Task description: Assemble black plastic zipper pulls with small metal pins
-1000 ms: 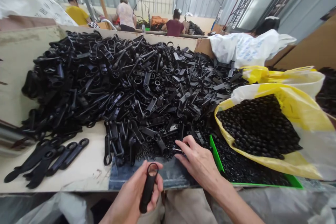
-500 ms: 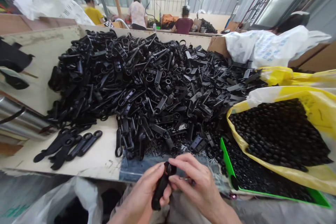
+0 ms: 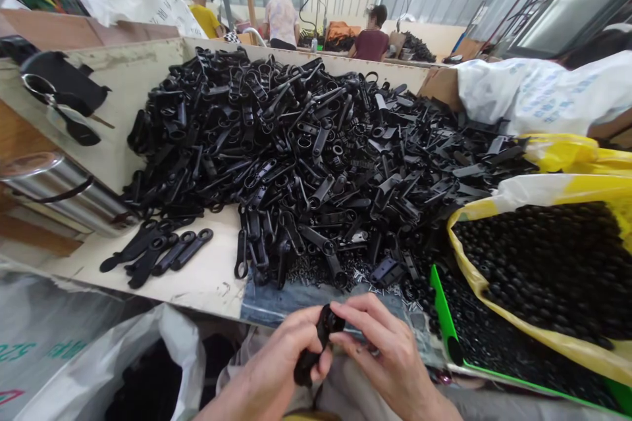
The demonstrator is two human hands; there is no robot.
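Note:
My left hand (image 3: 289,348) is closed around a black plastic handle (image 3: 326,325) with a round ring-shaped end, held tilted above my lap. The left thumb presses on its side, below the ring end. Fingertips of my right hand (image 3: 390,348) pinch that round end from the right. A small thing may sit among the lower right fingers, but it is too small to make out. Just beyond the hands, a blue-grey mat (image 3: 276,302) carries small metal screws (image 3: 363,276). A large heap of similar black parts (image 3: 276,145) lies behind it.
Several handles (image 3: 192,250) lie in a row at left, near a steel flask (image 3: 69,187). A green tray (image 3: 444,316) and a yellow-white sack (image 3: 469,263) of small black pieces stand at right. An open white sack (image 3: 185,342) is below the table edge. Co-workers (image 3: 370,43) sit beyond.
The view has swung left, so the scene appears shifted to the right. My left thumb has bent more against the handle. Both hands remain on it.

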